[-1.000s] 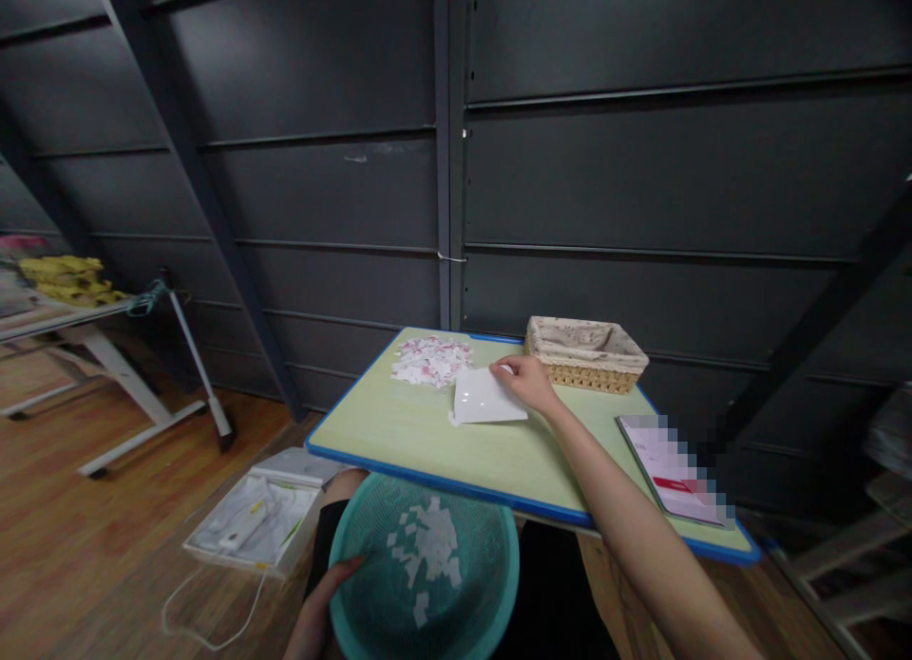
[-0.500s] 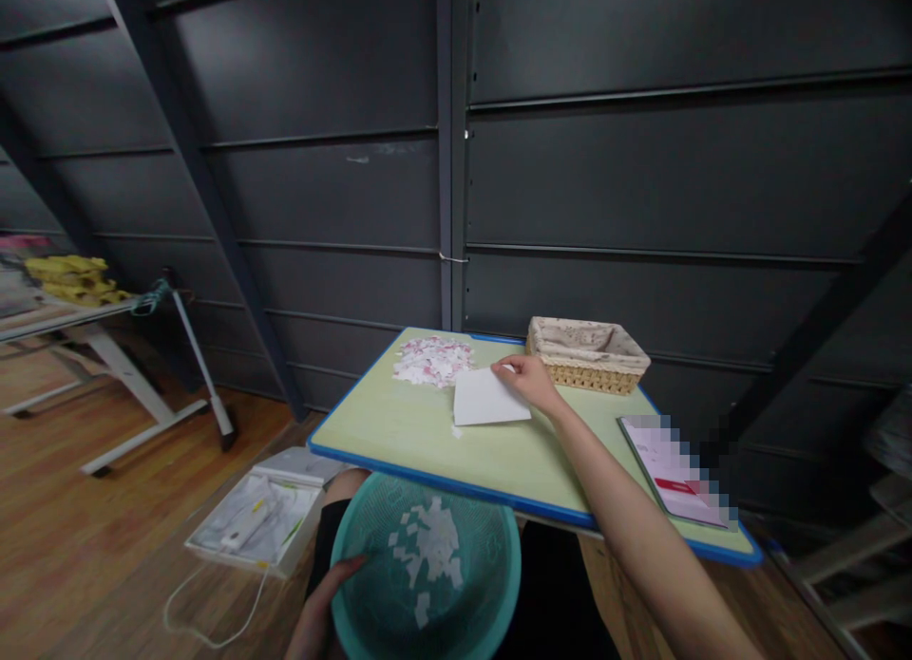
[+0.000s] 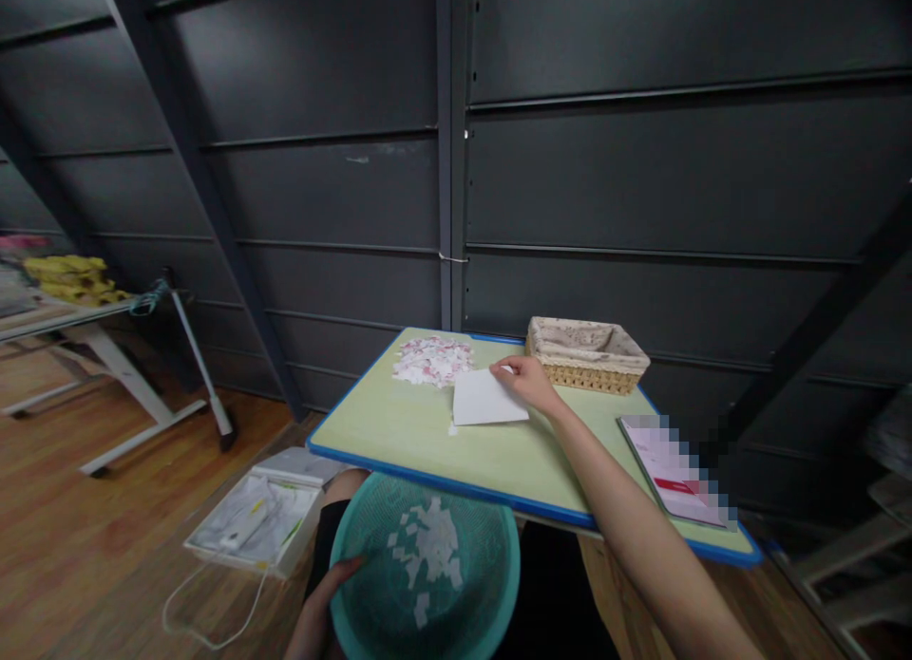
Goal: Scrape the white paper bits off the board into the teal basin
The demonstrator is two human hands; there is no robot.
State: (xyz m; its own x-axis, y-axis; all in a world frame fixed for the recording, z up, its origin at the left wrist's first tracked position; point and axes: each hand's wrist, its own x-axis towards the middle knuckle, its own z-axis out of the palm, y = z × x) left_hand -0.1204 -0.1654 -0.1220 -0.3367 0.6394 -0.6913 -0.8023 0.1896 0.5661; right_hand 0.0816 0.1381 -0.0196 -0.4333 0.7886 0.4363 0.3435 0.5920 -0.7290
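Note:
My right hand (image 3: 525, 379) pinches the upper right corner of a white sheet of paper (image 3: 488, 399), held tilted low over the pale green tabletop (image 3: 370, 418). By the sheet's lower left corner lies a small white scrap (image 3: 452, 430). Behind and left of the sheet spreads a heap of torn white and pink paper pieces (image 3: 433, 359). Below the table's front edge, my left hand (image 3: 338, 576) grips the left rim of a green plastic basket (image 3: 509, 584), its thumb inside. Loose white paper scraps (image 3: 434, 546) lie in the basket.
A cloth-lined wicker basket (image 3: 588, 361) stands at the table's back right. A flat pinkish booklet or folder (image 3: 674, 480), partly blurred out, lies at the right edge. A white open box (image 3: 253, 522) with a cord sits on the floor, left.
The small scrap by the sheet's lower left corner has shifted slightly left. The sheet has moved a touch the same way; my left hand and the green basket look still.

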